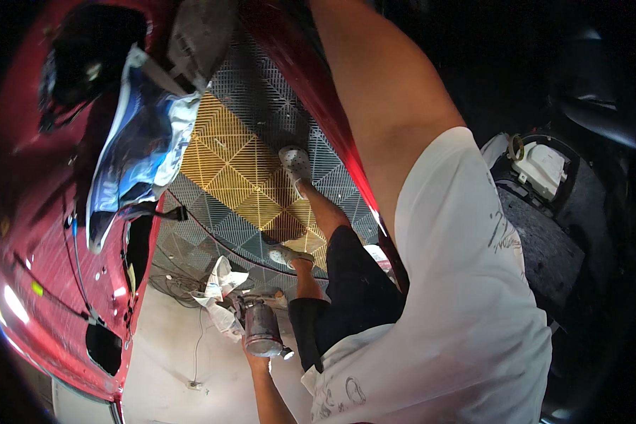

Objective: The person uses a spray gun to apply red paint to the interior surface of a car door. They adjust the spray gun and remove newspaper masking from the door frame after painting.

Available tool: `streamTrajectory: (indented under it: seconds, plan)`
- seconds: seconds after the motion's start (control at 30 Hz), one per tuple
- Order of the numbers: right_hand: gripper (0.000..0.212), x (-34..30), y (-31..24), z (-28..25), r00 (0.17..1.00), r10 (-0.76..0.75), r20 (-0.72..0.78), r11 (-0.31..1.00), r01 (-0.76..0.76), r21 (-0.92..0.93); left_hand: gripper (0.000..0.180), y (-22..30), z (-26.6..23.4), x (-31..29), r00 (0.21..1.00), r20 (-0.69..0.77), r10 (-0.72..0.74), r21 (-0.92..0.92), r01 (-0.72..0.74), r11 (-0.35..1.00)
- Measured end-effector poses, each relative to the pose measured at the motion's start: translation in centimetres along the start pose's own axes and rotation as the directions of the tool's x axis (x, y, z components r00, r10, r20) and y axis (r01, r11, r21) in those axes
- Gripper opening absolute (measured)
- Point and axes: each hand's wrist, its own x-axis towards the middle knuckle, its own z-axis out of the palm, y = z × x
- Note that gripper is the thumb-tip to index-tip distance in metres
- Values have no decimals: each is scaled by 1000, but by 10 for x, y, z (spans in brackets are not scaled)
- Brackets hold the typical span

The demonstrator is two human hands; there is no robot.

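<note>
My left hand (257,360) is closed round a dark, reddish cylindrical metal canister (263,328) with a small pale knob at its side. Most of the fingers are hidden beneath and behind the canister. Crumpled white and red paper or cloth (222,293) hangs right beside it. The bare right arm (385,78) stretches up past the picture's top edge, so my right hand is out of sight. A red car door (56,205) fills the left side, its inner metal bare, with cables and cut-outs showing. Over its upper part droops a crinkled blue and white sheet (145,134).
My feet, in pale clogs (295,164), stand on yellow and grey grid tiles (222,145). A red sill (364,184) runs beside me. Coiled dark cables or hoses (173,272) lie by a pale wall (162,346). Far right, a white plastic part (543,169) sits in a dark recess.
</note>
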Motion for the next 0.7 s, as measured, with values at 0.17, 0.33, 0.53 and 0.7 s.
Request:
streamTrajectory:
  seconds: [0.17,0.33,0.53,0.7]
  plan:
    - [35,-6,0,41,984,-150,93,987,144,72,75,49,4,4,994,107,27,27,-30,999]
    - [41,-96,-62,-25,963,-45,267,747,-145,649,72,60,10,5,998,66,6,-51,-2,999]
    - [29,-234,-95,5,960,-80,270,792,-104,602,71,64,8,21,999,48,18,85,-22,996]
    - [29,-310,-157,-25,869,-408,280,901,433,-31,70,47,14,12,1000,10,20,92,-21,996]
